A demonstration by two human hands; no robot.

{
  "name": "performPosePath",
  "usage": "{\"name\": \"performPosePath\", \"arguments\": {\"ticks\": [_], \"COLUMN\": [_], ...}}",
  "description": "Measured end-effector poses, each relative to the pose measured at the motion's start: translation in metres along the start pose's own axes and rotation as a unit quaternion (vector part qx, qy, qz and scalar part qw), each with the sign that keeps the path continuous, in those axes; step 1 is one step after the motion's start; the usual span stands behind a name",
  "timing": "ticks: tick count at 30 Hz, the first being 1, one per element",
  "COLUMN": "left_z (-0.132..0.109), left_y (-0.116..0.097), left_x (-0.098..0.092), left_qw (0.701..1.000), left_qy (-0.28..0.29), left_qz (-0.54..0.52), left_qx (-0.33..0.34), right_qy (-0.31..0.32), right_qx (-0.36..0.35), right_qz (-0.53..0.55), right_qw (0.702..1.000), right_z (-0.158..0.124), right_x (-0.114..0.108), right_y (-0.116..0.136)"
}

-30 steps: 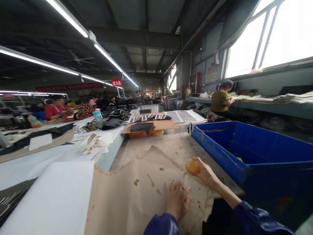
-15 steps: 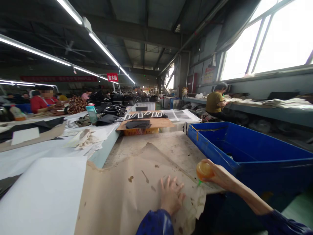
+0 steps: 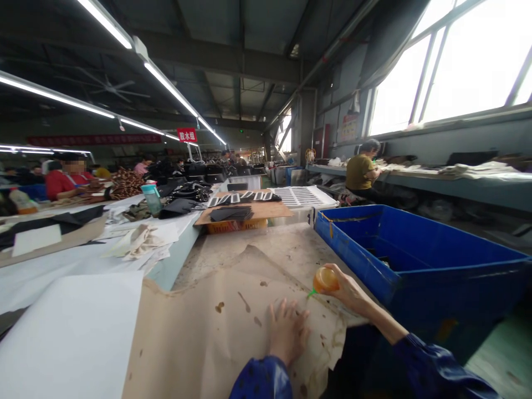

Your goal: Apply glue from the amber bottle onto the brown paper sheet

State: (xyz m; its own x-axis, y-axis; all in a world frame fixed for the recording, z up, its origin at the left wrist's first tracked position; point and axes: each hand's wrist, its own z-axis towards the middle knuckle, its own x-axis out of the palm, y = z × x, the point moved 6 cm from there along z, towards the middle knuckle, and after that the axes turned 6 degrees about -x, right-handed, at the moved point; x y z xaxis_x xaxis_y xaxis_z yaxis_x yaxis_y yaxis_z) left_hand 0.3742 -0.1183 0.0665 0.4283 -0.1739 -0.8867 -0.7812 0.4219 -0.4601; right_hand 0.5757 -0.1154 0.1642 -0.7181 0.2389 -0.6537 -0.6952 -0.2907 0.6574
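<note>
My left hand [image 3: 287,331] lies flat on a large sheet of brown paper [image 3: 187,327], fingers spread. Dark stains mark the paper around it. In my right hand [image 3: 347,291] is a squeeze bottle [image 3: 325,280] of amber liquid, gripped from the right side and tipped over. Its thin green nozzle [image 3: 311,292] points down and left, close above the paper's right part. Whether liquid is coming out cannot be made out.
A blue bin [image 3: 399,280] stands right of the table. A white sheet [image 3: 78,327] lies left, near cloth scraps [image 3: 143,242] and a teal bottle [image 3: 152,199]. Ahead, a brown board [image 3: 266,209] bears dark pieces [image 3: 230,213]. Co-workers sit left and right.
My right hand has moved left with the squeeze bottle, bringing the nozzle nearer my left hand and over the paper. The left hand stays on the paper; the view has shifted slightly.
</note>
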Motion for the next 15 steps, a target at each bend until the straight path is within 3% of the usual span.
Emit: {"name": "performPosePath", "arguments": {"ticks": [8, 15], "left_z": [0.002, 0.002], "left_y": [0.001, 0.003], "left_x": [-0.001, 0.001], "left_qw": [1.000, 1.000], "left_qy": [0.010, 0.009], "left_qz": [-0.019, -0.017], "left_qx": [-0.011, -0.012], "right_qy": [0.054, 0.071], "right_qx": [0.061, 0.054], "right_qz": [-0.042, -0.040], "right_qw": [0.996, 0.995], "right_z": [-0.038, -0.045], "right_x": [-0.040, -0.046], "right_y": [-0.019, -0.022]}}
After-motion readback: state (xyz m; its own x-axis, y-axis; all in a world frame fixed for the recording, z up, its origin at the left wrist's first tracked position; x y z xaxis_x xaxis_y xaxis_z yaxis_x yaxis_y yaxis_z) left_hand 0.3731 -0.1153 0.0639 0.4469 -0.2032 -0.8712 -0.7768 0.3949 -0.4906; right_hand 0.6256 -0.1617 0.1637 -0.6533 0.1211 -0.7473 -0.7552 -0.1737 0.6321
